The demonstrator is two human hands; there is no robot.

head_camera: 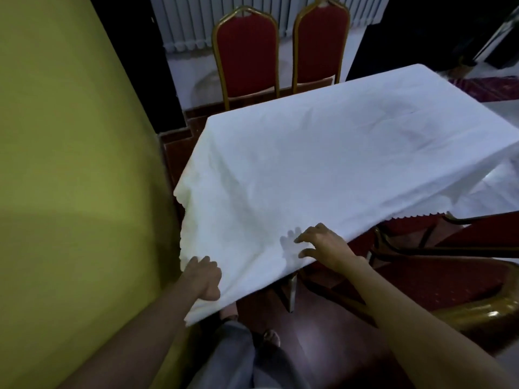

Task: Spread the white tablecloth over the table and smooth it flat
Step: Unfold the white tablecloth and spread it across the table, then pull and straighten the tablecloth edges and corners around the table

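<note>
The left hand point(204, 277) apparently grips the white tablecloth point(323, 153) hem; the right hand point(323, 245) hovers, fingers loosely spread, above it.

The tablecloth point(323, 153) is matt white cloth, lightly creased, with a zigzag-cut hem. The chairs point(247, 51) have red fabric padding in glossy gold-coloured frames. The floor point(323, 332) looks smooth and slightly shiny

- Both forearms are bare from the frame's lower edge to the wrists, with no sleeve, watch or bracelet showing.
- The left hand point(204, 279) and the right hand point(323, 245) carry no gloves and no rings that can be made out.
- Below the hanging edge of the white tablecloth point(323, 164), grey-blue trousers point(238, 357) cover the legs.
- Just under that edge, the feet wear open footwear point(271, 336); its details are too dim to tell.
</note>
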